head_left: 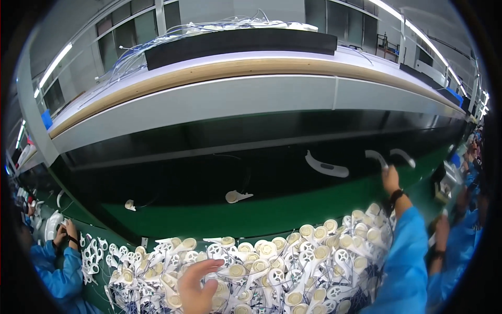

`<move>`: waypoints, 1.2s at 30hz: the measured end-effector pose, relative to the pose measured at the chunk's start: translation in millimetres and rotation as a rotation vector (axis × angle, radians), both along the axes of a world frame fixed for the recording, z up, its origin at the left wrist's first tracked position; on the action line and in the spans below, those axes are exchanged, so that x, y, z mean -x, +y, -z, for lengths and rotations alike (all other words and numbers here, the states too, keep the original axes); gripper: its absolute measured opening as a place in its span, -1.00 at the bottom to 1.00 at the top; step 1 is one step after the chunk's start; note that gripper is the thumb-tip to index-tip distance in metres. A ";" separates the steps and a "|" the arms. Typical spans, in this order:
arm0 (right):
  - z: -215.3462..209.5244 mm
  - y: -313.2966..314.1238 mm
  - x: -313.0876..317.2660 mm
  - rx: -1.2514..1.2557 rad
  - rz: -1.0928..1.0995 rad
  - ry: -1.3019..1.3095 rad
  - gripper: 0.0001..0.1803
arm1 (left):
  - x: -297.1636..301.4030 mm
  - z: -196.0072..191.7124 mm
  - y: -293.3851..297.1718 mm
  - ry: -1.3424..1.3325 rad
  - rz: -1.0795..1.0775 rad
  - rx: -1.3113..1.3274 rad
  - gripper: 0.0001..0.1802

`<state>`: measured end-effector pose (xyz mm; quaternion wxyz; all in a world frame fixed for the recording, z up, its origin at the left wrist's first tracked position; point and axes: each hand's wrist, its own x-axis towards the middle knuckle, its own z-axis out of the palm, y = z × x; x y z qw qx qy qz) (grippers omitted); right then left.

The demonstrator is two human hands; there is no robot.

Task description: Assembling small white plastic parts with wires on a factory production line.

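Note:
My right hand (391,182) is stretched far out to the right over the dark belt, its fingers closed on the end of a curved white plastic part (375,155). Just beyond it lies a similar curved white part (402,157). A larger curved white piece with a dark oval slot (326,167) is on the belt to the left. My left hand (196,287) hovers with thumb and fingers apart over a heap of white plastic parts with round cream discs and thin wires (264,264). Nothing shows between its fingers.
A small disc-shaped part (238,197) and a smaller white part (130,204) lie on the belt. Behind rises a shelf (219,68) bearing wired white parts. Co-workers in blue sleeves work at left (63,272) and right (455,261). A box (446,182) stands at right.

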<state>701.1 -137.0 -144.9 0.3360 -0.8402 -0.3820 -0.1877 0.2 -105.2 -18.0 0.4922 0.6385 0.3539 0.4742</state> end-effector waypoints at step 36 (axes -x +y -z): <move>-21.2 206.2 376.4 0.521 -0.672 -0.049 -0.58 | -12.4 5.3 -0.2 -0.588 0.003 0.566 -0.78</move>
